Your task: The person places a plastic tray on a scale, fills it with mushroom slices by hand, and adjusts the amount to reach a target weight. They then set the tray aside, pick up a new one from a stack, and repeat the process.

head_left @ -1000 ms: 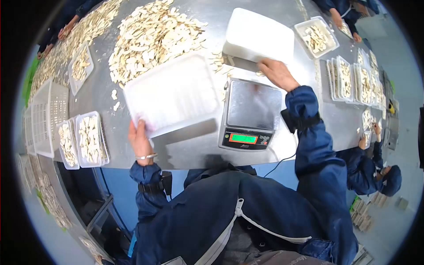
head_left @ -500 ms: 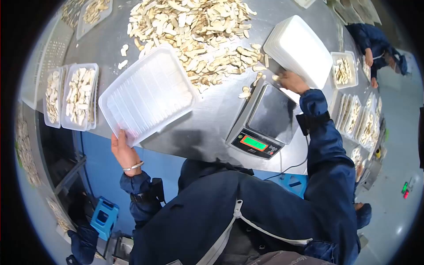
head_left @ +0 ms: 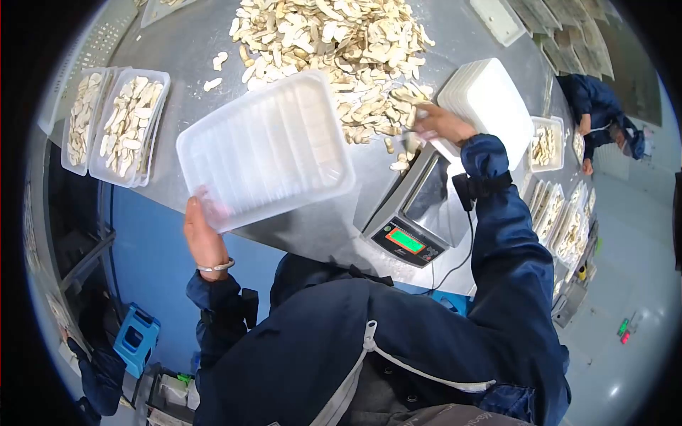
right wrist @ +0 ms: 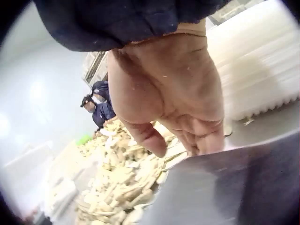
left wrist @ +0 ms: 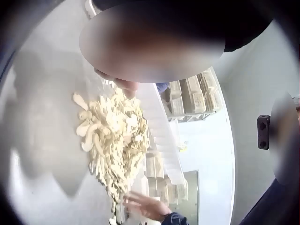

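My left hand (head_left: 204, 234) grips the lower left corner of a translucent ribbed plastic tray (head_left: 263, 149), thumb on its near side. The tray is tilted above the table and carries nothing. My right hand (head_left: 444, 124) reaches over the far end of a digital scale (head_left: 433, 206), beside the near edge of a heap of pale mushroom-like slices (head_left: 334, 42). In the right wrist view, this hand's thumb and fingers (right wrist: 154, 143) bend loosely above the slices, with no piece visible between them. A stack of white trays (head_left: 490, 99) stands just right of that hand.
Filled trays (head_left: 128, 128) stand at the table's left edge, and more filled trays (head_left: 568, 220) line the right side. Another worker (head_left: 604, 113) is at the far right. A cable (head_left: 462, 255) runs by the scale. Loose slices (head_left: 213, 84) lie left of the heap.
The head view has turned. My right hand has shifted left from the white tray stack to the heap's edge. My left hand still holds the translucent tray, now tilted differently.
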The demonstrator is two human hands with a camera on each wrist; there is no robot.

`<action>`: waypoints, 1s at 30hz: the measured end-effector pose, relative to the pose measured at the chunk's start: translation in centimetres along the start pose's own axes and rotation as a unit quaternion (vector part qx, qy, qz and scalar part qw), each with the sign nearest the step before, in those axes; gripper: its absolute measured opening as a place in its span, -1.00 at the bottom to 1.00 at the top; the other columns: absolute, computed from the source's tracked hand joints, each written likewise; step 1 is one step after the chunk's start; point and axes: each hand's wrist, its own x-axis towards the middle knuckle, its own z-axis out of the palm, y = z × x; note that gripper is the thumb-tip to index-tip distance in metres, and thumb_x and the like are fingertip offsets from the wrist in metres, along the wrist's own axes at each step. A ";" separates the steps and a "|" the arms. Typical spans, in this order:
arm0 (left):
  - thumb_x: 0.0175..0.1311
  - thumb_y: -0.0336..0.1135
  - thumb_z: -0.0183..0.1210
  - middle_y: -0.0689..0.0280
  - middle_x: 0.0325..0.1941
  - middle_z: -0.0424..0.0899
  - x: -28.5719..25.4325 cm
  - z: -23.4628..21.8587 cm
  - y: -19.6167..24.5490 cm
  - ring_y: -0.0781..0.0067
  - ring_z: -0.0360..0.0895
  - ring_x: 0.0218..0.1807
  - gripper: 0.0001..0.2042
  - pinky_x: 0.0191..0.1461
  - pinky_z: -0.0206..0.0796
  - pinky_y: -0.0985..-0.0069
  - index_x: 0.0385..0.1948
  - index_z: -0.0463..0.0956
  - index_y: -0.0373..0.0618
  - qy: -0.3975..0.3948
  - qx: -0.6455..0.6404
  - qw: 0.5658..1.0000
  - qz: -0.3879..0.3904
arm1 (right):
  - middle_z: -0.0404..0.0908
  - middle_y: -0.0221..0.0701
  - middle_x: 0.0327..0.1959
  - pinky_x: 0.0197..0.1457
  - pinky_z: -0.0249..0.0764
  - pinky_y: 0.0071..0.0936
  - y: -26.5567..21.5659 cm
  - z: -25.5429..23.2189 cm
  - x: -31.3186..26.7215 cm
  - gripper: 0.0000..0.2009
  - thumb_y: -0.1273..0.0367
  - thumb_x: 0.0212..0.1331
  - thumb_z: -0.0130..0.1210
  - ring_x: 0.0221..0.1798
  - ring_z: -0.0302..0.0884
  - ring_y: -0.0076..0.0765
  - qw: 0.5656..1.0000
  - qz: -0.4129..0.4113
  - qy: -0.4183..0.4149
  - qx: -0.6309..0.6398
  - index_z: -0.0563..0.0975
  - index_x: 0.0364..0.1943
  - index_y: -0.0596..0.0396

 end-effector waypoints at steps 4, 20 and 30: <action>0.45 -0.07 -0.20 0.41 -0.43 0.55 -1.5 2.3 0.1 0.67 0.40 -0.50 -0.60 -0.52 0.16 0.67 0.02 0.44 -0.20 -0.062 0.010 0.997 -0.039 | 0.31 -0.16 0.26 0.18 0.38 -0.43 -4.3 0.4 -4.8 -0.38 0.50 0.21 -0.15 0.19 0.40 -0.22 0.964 -0.199 0.042 0.173 0.01 0.40 0.08; 0.21 -0.57 0.08 0.11 -0.03 0.57 -10.3 16.8 -2.6 0.47 0.55 -0.07 -0.51 -0.06 0.42 0.55 0.20 0.19 -0.24 -0.553 -0.016 0.814 -0.178 | 0.56 -0.16 -0.21 0.02 0.43 -0.19 9.6 -4.0 -14.6 -0.72 0.44 0.02 0.00 -0.09 0.52 -0.02 0.827 -0.125 0.450 -0.313 0.56 -0.14 0.10; 0.17 -0.33 0.20 0.11 -0.19 0.55 -11.3 17.2 -0.8 0.26 0.50 -0.17 -0.63 -0.08 0.33 0.42 -0.04 0.37 -0.34 -0.367 0.378 0.816 0.238 | 0.61 -0.16 -0.40 -0.15 0.47 -0.16 9.1 -5.0 -12.1 -0.86 0.47 -0.08 -0.03 -0.25 0.57 0.00 0.808 -0.153 0.414 -0.391 0.52 -0.43 0.16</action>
